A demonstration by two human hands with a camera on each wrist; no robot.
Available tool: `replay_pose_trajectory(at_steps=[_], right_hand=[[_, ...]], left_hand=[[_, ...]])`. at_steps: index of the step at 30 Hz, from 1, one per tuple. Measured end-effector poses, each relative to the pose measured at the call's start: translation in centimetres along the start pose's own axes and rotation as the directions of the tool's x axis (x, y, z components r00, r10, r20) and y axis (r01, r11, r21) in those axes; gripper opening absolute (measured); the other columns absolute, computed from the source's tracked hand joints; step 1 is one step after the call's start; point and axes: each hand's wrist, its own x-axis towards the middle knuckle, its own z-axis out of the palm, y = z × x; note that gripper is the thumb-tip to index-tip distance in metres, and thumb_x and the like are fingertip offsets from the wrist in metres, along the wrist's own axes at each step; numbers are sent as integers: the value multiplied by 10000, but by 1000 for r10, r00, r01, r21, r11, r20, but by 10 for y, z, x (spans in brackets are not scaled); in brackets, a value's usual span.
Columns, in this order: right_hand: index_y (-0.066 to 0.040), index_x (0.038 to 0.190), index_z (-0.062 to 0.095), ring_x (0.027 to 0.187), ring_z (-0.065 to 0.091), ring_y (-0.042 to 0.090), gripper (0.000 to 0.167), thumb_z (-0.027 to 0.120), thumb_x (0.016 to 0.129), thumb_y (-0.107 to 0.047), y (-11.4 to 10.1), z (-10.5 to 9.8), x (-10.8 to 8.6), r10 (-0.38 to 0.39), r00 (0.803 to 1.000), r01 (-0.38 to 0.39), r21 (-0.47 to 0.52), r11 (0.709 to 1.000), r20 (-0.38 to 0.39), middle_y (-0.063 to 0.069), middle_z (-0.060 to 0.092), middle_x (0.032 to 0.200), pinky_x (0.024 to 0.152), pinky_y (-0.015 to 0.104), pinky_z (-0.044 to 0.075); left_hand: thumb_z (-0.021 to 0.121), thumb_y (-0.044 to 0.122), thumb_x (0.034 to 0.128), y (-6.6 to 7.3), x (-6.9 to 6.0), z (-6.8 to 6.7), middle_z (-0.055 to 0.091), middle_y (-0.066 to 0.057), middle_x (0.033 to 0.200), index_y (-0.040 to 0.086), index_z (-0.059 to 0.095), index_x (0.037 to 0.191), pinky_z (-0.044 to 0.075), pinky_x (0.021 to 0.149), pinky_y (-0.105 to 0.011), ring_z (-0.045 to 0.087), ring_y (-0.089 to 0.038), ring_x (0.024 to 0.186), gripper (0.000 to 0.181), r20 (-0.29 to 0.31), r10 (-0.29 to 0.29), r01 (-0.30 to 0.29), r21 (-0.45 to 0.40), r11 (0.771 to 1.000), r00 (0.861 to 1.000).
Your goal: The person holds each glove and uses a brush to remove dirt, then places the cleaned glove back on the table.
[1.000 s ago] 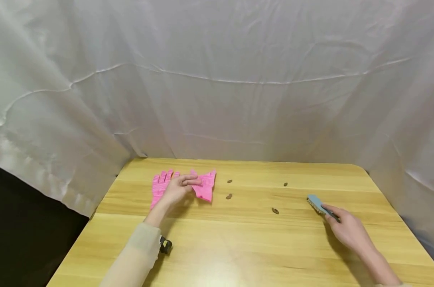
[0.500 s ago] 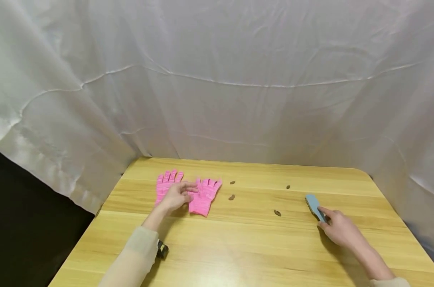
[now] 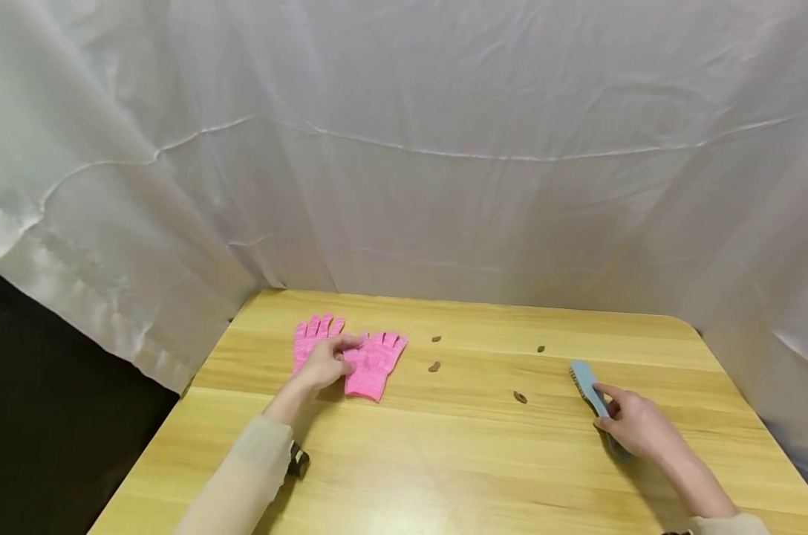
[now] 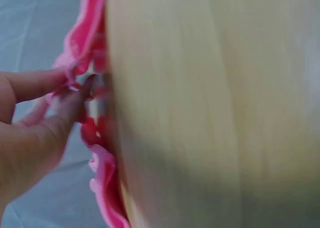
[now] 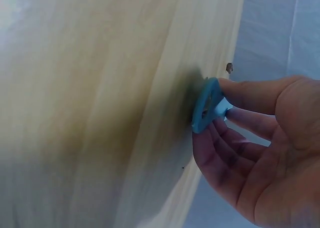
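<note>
Two pink knitted gloves lie at the table's far left. My left hand (image 3: 324,364) covers part of the left glove (image 3: 304,343), while its thumb and forefinger pinch the edge of the right glove (image 3: 372,365). The left wrist view shows a bit of pink knit (image 4: 75,77) between the fingertips. That right glove lies spread, cuff towards me. On the right, my right hand (image 3: 638,423) holds a light-blue brush (image 3: 584,379) by its handle, bristles facing left. In the right wrist view, thumb and fingers pinch the blue handle (image 5: 205,107), close to the table.
Several small brown bits, one of them a brown scrap (image 3: 520,397), lie scattered on the wooden table (image 3: 404,461) between gloves and brush. A pale curtain (image 3: 444,208) hangs behind the table. Dark fabric (image 3: 56,401) is at the left.
The right glove was bunched up under my left hand and now lies spread out, fingers away from me. The brush, still in my right hand, has turned slightly, showing more of its handle.
</note>
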Motion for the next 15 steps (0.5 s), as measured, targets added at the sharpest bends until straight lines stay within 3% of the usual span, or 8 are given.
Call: replay_pose_trajectory(at_steps=[3, 6, 8, 12, 15], right_hand=[[129, 1480, 427, 756, 555, 188, 660, 729, 938, -95, -2, 0, -1, 5, 1000, -5, -4, 1000, 4, 95, 664, 965, 562, 281, 456], [125, 1480, 431, 760, 557, 191, 667, 736, 937, -111, -3, 1, -2, 3, 1000, -3, -3, 1000, 6, 99, 669, 969, 575, 291, 458], [119, 1482, 433, 765, 557, 193, 670, 738, 936, -119, -4, 1, -3, 4, 1000, -4, -4, 1000, 4, 102, 672, 970, 588, 297, 459], [116, 1480, 440, 763, 559, 197, 670, 740, 928, -116, -3, 0, -5, 2, 1000, -2, -9, 1000, -3, 101, 673, 962, 604, 310, 460], [114, 1477, 447, 758, 562, 196, 667, 740, 923, -114, -3, 0, -6, -2, 1000, 2, -10, 1000, -7, 93, 673, 958, 596, 309, 464]], left_hand=[[533, -228, 829, 3, 6, 1, 641, -255, 1290, -29, 633, 1358, 391, 534, -153, 455, -90, 690, 574, -55, 42, -46, -66, 997, 998], [490, -244, 839, 6, 8, 0, 626, -233, 1374, -45, 639, 1330, 397, 559, -137, 466, -78, 709, 550, -76, 67, -75, -108, 991, 995], [503, -227, 855, 6, 7, 1, 627, -231, 1367, -48, 637, 1328, 430, 587, -148, 490, -88, 735, 523, -42, 55, -59, -90, 994, 998], [558, -140, 871, 4, 1, 2, 662, -212, 1314, -27, 650, 1319, 539, 637, -231, 596, -152, 801, 471, 30, -21, 22, -4, 1000, 999], [605, -57, 896, 3, -3, 4, 673, -213, 1298, -34, 647, 1314, 600, 736, -305, 657, -239, 917, 421, 42, -47, 48, -2, 999, 998]])
